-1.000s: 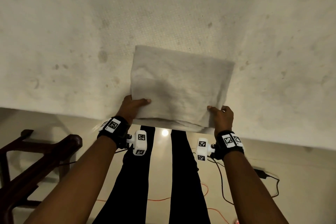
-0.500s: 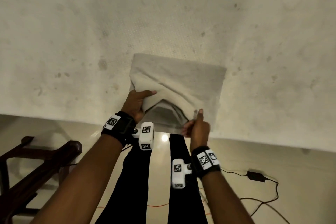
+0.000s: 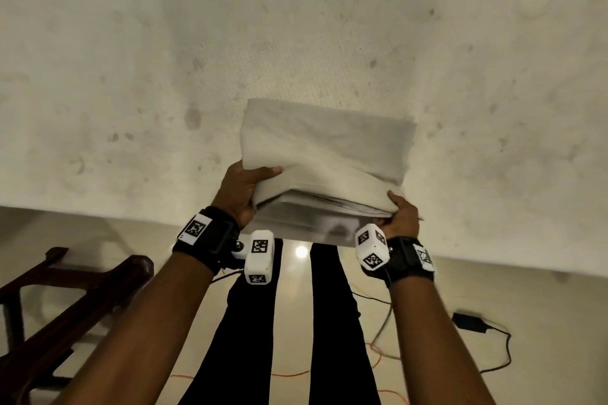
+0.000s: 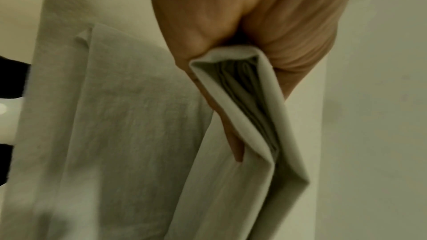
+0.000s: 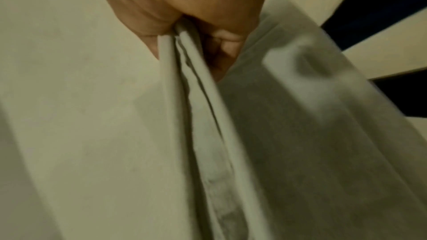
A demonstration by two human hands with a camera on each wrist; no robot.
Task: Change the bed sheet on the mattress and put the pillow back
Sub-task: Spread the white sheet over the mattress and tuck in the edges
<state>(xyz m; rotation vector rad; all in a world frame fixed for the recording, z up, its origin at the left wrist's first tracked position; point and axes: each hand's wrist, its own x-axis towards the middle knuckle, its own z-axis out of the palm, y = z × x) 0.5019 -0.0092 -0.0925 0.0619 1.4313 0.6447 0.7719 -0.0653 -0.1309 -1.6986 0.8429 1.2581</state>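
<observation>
A folded off-white bed sheet lies at the near edge of the bare, stained mattress, its near end lifted. My left hand grips the sheet's near left corner, thumb on top. My right hand pinches the near right corner. In the left wrist view the left hand clamps a thick bundle of folded layers, and one layer hangs loose. In the right wrist view the right hand pinches several layer edges. No pillow is in view.
I stand at the mattress's near edge, my dark trouser legs over a glossy floor. A dark wooden chair frame stands at the lower left. A black power adapter with cables and an orange wire lie on the floor at the right.
The sheet lay flat under both hands. My right hand moved to the middle of the near edge, then back to the right corner, and both hands raised the near end as layers opened.
</observation>
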